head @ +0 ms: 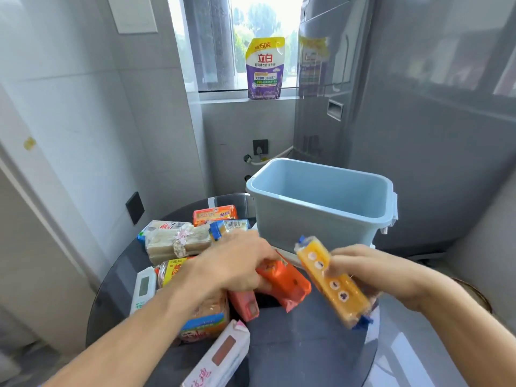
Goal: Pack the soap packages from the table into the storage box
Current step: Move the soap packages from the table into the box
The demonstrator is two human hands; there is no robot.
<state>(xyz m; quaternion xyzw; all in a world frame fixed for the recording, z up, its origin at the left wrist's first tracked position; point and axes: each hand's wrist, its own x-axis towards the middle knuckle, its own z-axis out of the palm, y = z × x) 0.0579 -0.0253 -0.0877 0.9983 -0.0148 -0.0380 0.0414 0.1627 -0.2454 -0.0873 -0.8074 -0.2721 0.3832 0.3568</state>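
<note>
My right hand (371,270) gripped a yellow soap bar (333,282) just in front of the open blue storage box (321,208), its long axis angled toward the rim. My left hand (237,263) curled around an orange soap package (284,283) on the counter (293,344), left of the box. Label writing was unreadable.

Daylight floods in from the window (251,43) well beyond the hands, blown out white and glaring off the glossy appliance (418,107) — motion blur smears both hands, and wide-angle bending curves the walls at the edges.
</note>
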